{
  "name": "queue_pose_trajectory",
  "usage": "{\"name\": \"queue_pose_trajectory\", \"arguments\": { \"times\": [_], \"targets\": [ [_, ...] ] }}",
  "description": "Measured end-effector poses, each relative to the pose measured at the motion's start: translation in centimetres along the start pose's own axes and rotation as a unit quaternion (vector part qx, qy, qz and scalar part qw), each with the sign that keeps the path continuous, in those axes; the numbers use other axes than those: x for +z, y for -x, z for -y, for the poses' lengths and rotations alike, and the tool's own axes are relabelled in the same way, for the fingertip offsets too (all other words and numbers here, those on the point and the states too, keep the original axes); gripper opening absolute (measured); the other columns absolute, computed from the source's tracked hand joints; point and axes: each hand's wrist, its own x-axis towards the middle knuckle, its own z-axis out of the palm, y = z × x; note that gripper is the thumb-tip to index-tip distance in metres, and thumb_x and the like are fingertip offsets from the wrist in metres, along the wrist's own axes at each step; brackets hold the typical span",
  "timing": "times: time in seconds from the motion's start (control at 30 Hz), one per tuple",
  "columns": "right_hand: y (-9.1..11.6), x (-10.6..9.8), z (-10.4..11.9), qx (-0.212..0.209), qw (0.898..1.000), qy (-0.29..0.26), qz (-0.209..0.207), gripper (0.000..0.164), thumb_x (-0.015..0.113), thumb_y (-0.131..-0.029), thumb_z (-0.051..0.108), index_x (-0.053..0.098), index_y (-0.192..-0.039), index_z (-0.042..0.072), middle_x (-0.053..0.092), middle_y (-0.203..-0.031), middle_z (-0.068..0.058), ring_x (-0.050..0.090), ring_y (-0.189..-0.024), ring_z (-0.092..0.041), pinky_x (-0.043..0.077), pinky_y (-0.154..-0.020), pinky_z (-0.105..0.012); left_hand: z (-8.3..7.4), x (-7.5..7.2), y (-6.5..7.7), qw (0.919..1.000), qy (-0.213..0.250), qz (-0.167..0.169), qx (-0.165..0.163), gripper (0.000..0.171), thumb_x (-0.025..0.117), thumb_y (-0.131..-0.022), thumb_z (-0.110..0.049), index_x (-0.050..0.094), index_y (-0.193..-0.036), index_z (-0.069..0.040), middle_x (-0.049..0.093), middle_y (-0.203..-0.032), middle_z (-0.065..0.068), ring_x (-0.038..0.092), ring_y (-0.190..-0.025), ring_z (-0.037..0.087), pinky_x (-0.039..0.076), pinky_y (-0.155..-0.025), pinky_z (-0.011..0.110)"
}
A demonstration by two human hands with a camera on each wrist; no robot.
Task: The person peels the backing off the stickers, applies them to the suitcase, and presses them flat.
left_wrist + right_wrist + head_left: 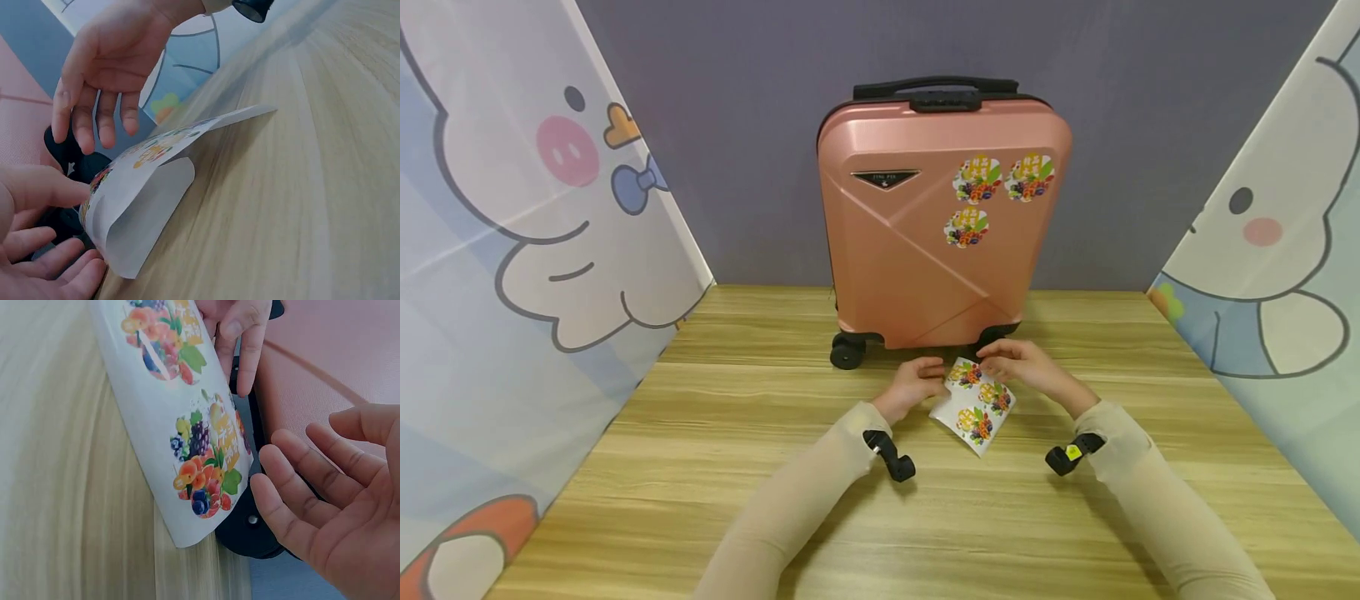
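A white sheet of fruit stickers (964, 410) lies bent on the table in front of the suitcase, its edges curling up. Three stickers with colourful fruit show on it. My left hand (916, 385) is at the sheet's left edge, its thumb (53, 189) against or very near the printed side and its fingers spread apart. On the other side, my right hand (1026, 367) hovers by the sheet's upper right edge. Its fingers (294, 481) are loosely bent and hold nothing. A pink suitcase (917, 275) stands upright behind both hands, with three round fruit stickers (977, 179) on its upper right front.
Wood-grain table (700, 467) spreads around the sheet. The suitcase stands on black wheels (847, 352) against a grey back panel (737, 167). Cartoon-printed panels (535, 208) rise at both sides. Each wrist wears a black strap camera (891, 457).
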Motion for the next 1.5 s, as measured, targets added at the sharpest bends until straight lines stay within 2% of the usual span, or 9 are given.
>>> {"name": "queue_pose_trajectory", "arguments": {
  "times": [0.27,0.47,0.67,0.83,1.0,1.13,1.23,1.33,1.5],
  "targets": [
    [0.1,0.1,0.2,-0.004,1.000,0.020,-0.012,0.030,0.053,-0.101,0.003,0.056,-0.123,-0.017,0.068,-0.105,-0.027,0.067,-0.089,-0.032,0.059,-0.072,-0.038,-0.5,0.7,0.0,0.9987,-0.050,-0.011,-0.003,0.083,0.073,-0.072,0.024,0.039,-0.146,0.010,0.052,-0.137,0.029,0.056,-0.121,0.042,0.054,-0.095,0.040],
    [0.2,0.2,0.5,-0.013,0.998,0.059,-0.024,0.028,0.057,-0.100,0.004,0.061,-0.121,-0.014,0.068,-0.107,-0.026,0.067,-0.090,-0.031,0.058,-0.072,-0.037,-0.9,0.7,0.2,0.9975,-0.061,-0.030,0.021,0.081,0.075,-0.068,0.026,0.049,-0.142,0.006,0.061,-0.128,0.025,0.061,-0.114,0.036,0.057,-0.088,0.037],
    [0.4,0.6,0.8,-0.031,0.985,0.159,-0.067,0.022,0.065,-0.096,0.008,0.069,-0.115,-0.002,0.072,-0.102,-0.014,0.067,-0.087,-0.023,0.055,-0.072,-0.033,-1.6,0.6,0.4,0.9959,-0.045,-0.049,0.062,0.076,0.077,-0.065,0.025,0.057,-0.135,0.003,0.068,-0.118,0.019,0.066,-0.107,0.029,0.057,-0.086,0.032],
    [0.2,1.2,1.4,-0.091,0.972,0.185,-0.112,0.020,0.071,-0.091,0.002,0.071,-0.111,-0.001,0.072,-0.093,-0.010,0.067,-0.081,-0.022,0.055,-0.067,-0.030,-2.6,0.4,0.9,0.9939,-0.042,-0.047,0.090,0.074,0.078,-0.067,0.024,0.058,-0.134,0.000,0.069,-0.116,0.017,0.066,-0.105,0.027,0.057,-0.085,0.031],
    [-0.1,1.7,1.8,-0.181,0.944,0.228,-0.158,0.025,0.078,-0.082,-0.003,0.072,-0.106,-0.001,0.066,-0.090,-0.009,0.062,-0.081,-0.025,0.055,-0.065,-0.037,-3.7,0.2,1.4,0.9903,-0.062,-0.037,0.119,0.069,0.077,-0.070,0.023,0.060,-0.132,0.000,0.069,-0.117,0.015,0.066,-0.104,0.025,0.056,-0.084,0.030],
    [-0.3,1.9,2.1,-0.232,0.920,0.258,-0.182,0.030,0.080,-0.076,-0.009,0.071,-0.104,-0.002,0.064,-0.096,-0.013,0.058,-0.091,-0.034,0.047,-0.091,-0.060,-4.4,0.1,1.7,0.9894,-0.072,-0.032,0.122,0.065,0.077,-0.072,0.021,0.062,-0.130,-0.002,0.069,-0.117,0.013,0.066,-0.102,0.023,0.056,-0.085,0.030],
    [-0.5,2.0,2.2,-0.260,0.903,0.283,-0.193,0.032,0.081,-0.074,-0.009,0.071,-0.103,-0.002,0.060,-0.098,-0.015,0.052,-0.090,-0.035,0.044,-0.091,-0.057,-4.8,0.1,1.8,0.9895,-0.072,-0.028,0.122,0.064,0.077,-0.072,0.021,0.062,-0.130,-0.002,0.069,-0.116,0.012,0.066,-0.101,0.022,0.056,-0.084,0.030],
    [-0.7,2.1,2.2,-0.285,0.883,0.314,-0.203,0.034,0.084,-0.072,-0.006,0.071,-0.103,-0.001,0.056,-0.099,-0.016,0.046,-0.087,-0.034,0.039,-0.072,-0.046,-5.1,-0.1,1.8,0.9891,-0.074,-0.023,0.125,0.063,0.077,-0.072,0.021,0.062,-0.130,-0.002,0.069,-0.116,0.013,0.066,-0.100,0.022,0.056,-0.084,0.029],
    [-0.9,2.1,2.6,-0.307,0.859,0.353,-0.210,0.035,0.087,-0.071,-0.001,0.073,-0.103,0.002,0.056,-0.102,-0.017,0.047,-0.092,-0.038,0.041,-0.077,-0.050,-5.4,-0.3,1.8,0.9880,-0.078,-0.008,0.134,0.061,0.074,-0.074,0.021,0.061,-0.130,-0.001,0.069,-0.117,0.016,0.067,-0.101,0.025,0.056,-0.085,0.030]
  ]
}}
